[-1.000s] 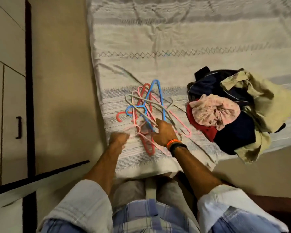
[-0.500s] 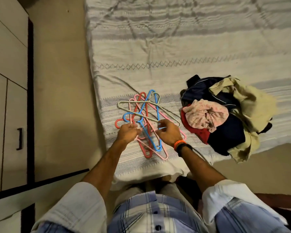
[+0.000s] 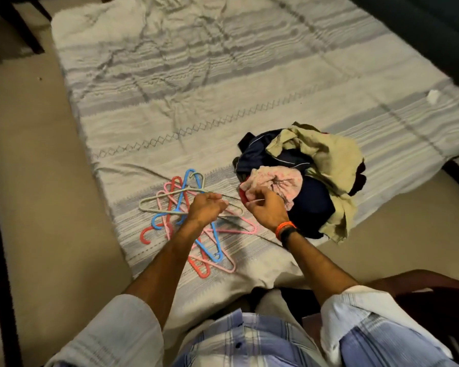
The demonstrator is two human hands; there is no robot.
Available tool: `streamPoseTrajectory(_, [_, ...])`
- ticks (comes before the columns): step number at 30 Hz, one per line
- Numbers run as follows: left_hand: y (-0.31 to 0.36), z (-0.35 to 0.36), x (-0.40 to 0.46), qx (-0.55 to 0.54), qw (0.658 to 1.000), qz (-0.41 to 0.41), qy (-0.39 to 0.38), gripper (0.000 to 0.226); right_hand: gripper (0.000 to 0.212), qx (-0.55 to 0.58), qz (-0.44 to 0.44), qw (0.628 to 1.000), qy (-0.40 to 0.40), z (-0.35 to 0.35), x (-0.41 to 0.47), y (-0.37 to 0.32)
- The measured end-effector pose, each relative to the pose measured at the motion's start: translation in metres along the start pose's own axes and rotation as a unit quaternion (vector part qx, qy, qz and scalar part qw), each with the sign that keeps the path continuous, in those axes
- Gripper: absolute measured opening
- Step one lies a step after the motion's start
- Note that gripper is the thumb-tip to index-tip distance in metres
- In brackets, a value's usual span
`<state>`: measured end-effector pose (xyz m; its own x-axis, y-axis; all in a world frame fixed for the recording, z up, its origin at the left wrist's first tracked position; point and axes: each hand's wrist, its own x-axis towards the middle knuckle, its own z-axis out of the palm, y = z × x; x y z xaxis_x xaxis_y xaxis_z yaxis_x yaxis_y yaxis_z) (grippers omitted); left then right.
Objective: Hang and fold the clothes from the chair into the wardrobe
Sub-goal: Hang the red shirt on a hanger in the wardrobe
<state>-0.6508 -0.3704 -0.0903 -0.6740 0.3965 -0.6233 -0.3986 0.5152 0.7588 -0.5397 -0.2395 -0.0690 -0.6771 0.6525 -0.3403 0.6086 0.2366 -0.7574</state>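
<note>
Nearest the camera, rolled pale sleeves and a checked blue shirt fill the bottom edge, with a dark chair (image 3: 419, 292) at four o'clock. Both forearms reach out over the bed (image 3: 223, 83). The left hand (image 3: 206, 209) has its fingers curled, pinching a thin pale hanger bar; the right hand (image 3: 266, 207), with orange and black bands at the wrist, is curled too, pinching what looks like the other end of that same thin bar, though it's blurred. Under the left hand lies the tangle of plastic hangers (image 3: 186, 215), slim triangles in blue, red, pink and pale grey, overlapping and hooked through one another at about eleven o'clock from the hands. Just beyond the right hand, at one o'clock, sits the crumpled pile of clothes (image 3: 310, 181): soft pink cloth in front, navy with a thin white stripe, red peeking under, rumpled khaki on top. Farther out stretches the wrinkled bedsheet, woven, pale with grey bands and a diamond-stitch line. Beige floor (image 3: 37, 168) runs along nine o'clock.
</note>
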Motion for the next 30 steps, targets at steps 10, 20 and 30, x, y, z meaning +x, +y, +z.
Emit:
streamPoseTrajectory(10, [0.069, 0.108, 0.051, 0.066, 0.997, -0.007, -0.039, 0.025, 0.028, 0.028, 0.051, 0.998, 0.037, -0.1, 0.072, 0.056])
streamPoseTrajectory(20, [0.111, 0.184, 0.115, 0.105, 0.994, -0.008, -0.024, 0.051, 0.027, 0.023, 0.065, 0.997, 0.02, -0.153, 0.161, 0.092])
streamPoseTrajectory(30, [0.157, 0.22, 0.167, 0.168, 0.985, 0.027, -0.006, 0.063, 0.076, -0.047, -0.006, 0.998, 0.033, -0.15, 0.201, 0.105])
